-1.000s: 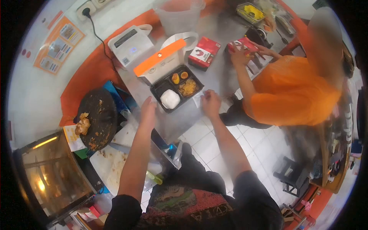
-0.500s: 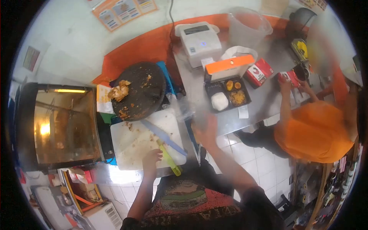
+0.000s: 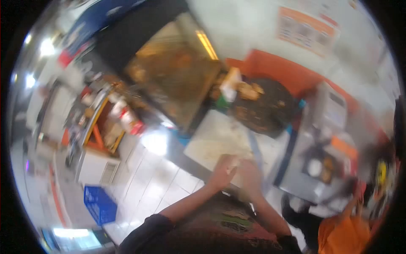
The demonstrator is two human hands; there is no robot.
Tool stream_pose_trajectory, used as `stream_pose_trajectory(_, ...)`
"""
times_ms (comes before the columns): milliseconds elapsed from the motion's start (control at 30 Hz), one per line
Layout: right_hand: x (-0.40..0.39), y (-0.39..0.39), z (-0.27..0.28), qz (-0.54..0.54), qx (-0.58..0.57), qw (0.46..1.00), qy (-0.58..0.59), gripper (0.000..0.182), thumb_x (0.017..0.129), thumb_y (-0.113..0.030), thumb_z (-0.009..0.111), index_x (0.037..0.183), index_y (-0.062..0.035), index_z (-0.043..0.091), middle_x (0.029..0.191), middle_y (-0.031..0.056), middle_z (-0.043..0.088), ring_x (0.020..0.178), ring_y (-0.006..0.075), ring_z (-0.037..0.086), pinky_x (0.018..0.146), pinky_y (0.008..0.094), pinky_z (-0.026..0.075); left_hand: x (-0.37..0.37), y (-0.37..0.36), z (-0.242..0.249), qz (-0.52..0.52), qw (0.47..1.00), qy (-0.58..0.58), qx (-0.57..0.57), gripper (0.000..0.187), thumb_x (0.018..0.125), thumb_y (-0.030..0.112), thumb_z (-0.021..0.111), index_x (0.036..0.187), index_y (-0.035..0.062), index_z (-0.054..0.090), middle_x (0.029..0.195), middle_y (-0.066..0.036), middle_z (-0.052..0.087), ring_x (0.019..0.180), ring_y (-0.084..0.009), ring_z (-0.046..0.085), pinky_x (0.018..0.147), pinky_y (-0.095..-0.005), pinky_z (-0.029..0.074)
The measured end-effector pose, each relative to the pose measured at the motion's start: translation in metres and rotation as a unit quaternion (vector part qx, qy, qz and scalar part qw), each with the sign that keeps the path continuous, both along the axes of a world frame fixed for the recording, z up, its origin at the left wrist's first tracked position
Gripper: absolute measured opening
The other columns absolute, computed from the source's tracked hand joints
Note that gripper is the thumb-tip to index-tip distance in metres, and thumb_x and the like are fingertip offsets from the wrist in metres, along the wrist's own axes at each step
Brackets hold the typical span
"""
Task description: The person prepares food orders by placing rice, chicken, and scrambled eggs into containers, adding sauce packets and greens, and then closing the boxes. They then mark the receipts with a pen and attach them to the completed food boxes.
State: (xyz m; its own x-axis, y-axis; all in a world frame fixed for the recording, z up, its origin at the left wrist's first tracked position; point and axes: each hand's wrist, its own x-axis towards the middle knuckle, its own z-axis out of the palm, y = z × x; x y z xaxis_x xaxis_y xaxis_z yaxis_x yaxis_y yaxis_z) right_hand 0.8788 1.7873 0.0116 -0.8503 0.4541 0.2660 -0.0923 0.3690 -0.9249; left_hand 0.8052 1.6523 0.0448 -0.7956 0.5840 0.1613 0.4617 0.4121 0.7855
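My left hand and my right hand are close together over the front part of a white cutting board. Motion blur smears the fingers of both, and I cannot tell whether anything is between them. Just beyond my right hand, the bluish blade of a knife lies across the board; its green handle is hidden. Behind the board sits a round dark stone slab with a browned, fried-looking piece of food and crumbs on it.
A lit glass display cabinet stands left of the board. On the steel counter to the right are a white label printer and an open meal box. A co-worker in orange is at lower right. A blue crate sits on the floor.
The view has swung left, so the counter appears farther right and tilted. My right hand has come from beside the counter edge to my left hand over the board.
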Motion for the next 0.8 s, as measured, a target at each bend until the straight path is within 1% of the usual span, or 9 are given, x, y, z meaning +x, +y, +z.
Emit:
stream_pose_trajectory(100,-0.017,-0.030,-0.002,-0.071,0.028,0.993,-0.090,0.037,0.076,-0.001,0.067,0.114,-0.0027,0.068,0.082,0.0067,0.056,0.081,0.0197,0.057,0.076,0.0312,0.048,-0.029,-0.031,-0.001,0.068,0.996,-0.012,0.053,0.031,0.091,0.007,0.054,0.122,0.0039,0.056,0.118,-0.019,0.054,0.103,-0.0386,0.055,0.083,-0.0423,0.049)
stream_pose_trajectory(233,-0.040,-0.053,0.012,-0.123,-0.052,0.991,-0.020,0.046,0.071,0.002,0.067,0.116,-0.0053,0.067,0.079,0.0050,0.053,0.082,0.0223,0.055,0.079,0.0331,0.046,-0.051,-0.058,0.026,0.138,0.988,-0.004,0.075,0.027,0.089,0.002,0.052,0.115,0.0000,0.058,0.103,-0.020,0.058,0.099,-0.0377,0.056,0.086,-0.0428,0.047)
stream_pose_trajectory(333,-0.059,-0.078,0.030,-0.175,0.063,0.983,-0.005,0.044,0.070,0.004,0.064,0.113,-0.0061,0.069,0.081,0.0051,0.055,0.087,0.0253,0.056,0.083,0.0352,0.044,-0.073,-0.072,0.007,0.143,0.985,0.040,0.090,0.026,0.086,-0.001,0.058,0.112,0.0010,0.059,0.099,-0.013,0.055,0.077,-0.0243,0.057,0.070,-0.0326,0.048)
stream_pose_trajectory(433,-0.075,-0.109,0.047,-0.201,0.207,0.958,-0.002,0.038,0.070,0.004,0.058,0.104,-0.0050,0.070,0.085,0.0079,0.059,0.090,0.0285,0.057,0.086,0.0378,0.044,-0.086,-0.090,-0.014,0.047,0.994,0.078,0.068,0.027,0.086,0.002,0.061,0.113,0.0013,0.059,0.102,-0.014,0.057,0.081,-0.0253,0.060,0.071,-0.0341,0.050)
stream_pose_trajectory(600,-0.100,-0.133,-0.020,-0.152,0.098,0.980,0.078,0.029,0.069,-0.004,0.049,0.090,0.0029,0.066,0.092,0.0171,0.065,0.093,0.0304,0.061,0.089,0.0396,0.046,-0.147,-0.216,0.030,-0.002,0.991,0.124,0.057,0.040,0.083,0.019,0.071,0.120,0.0069,0.062,0.112,-0.015,0.063,0.102,-0.0335,0.061,0.083,-0.0374,0.053)
stream_pose_trajectory(667,-0.111,-0.150,-0.032,-0.220,0.069,0.971,0.056,0.025,0.068,-0.003,0.049,0.084,0.0037,0.067,0.077,0.0108,0.063,0.077,0.0233,0.061,0.076,0.0350,0.049,-0.224,-0.320,-0.007,0.094,0.967,0.236,-0.019,0.044,0.079,0.018,0.075,0.120,0.0078,0.062,0.105,-0.013,0.064,0.103,-0.0328,0.061,0.088,-0.0415,0.051)
stream_pose_trajectory(700,-0.114,-0.161,-0.035,-0.212,0.001,0.977,0.024,0.022,0.069,-0.001,0.048,0.081,0.0029,0.067,0.068,0.0032,0.059,0.065,0.0156,0.055,0.062,0.0276,0.045,-0.271,-0.380,-0.035,0.147,0.958,0.221,0.112,0.031,0.080,0.009,0.069,0.111,0.0064,0.063,0.096,-0.011,0.064,0.098,-0.0283,0.062,0.085,-0.0385,0.050)
stream_pose_trajectory(733,-0.124,-0.185,-0.014,-0.199,-0.107,0.974,0.002,0.023,0.071,-0.004,0.050,0.084,0.0016,0.068,0.066,0.0005,0.054,0.064,0.0134,0.053,0.060,0.0267,0.043,-0.320,-0.435,-0.058,0.254,0.917,0.298,0.082,0.021,0.082,0.000,0.062,0.102,0.0055,0.062,0.091,-0.010,0.061,0.088,-0.0235,0.062,0.077,-0.0347,0.050)
stream_pose_trajectory(800,-0.146,-0.232,0.036,-0.115,-0.221,0.968,-0.034,0.028,0.074,-0.009,0.051,0.094,0.0001,0.069,0.066,-0.0025,0.051,0.064,0.0110,0.050,0.060,0.0256,0.042,-0.377,-0.516,-0.042,0.404,0.911,0.045,0.072,0.026,0.092,0.024,0.060,0.109,0.0045,0.063,0.106,-0.016,0.064,0.099,-0.0314,0.062,0.087,-0.0408,0.047)
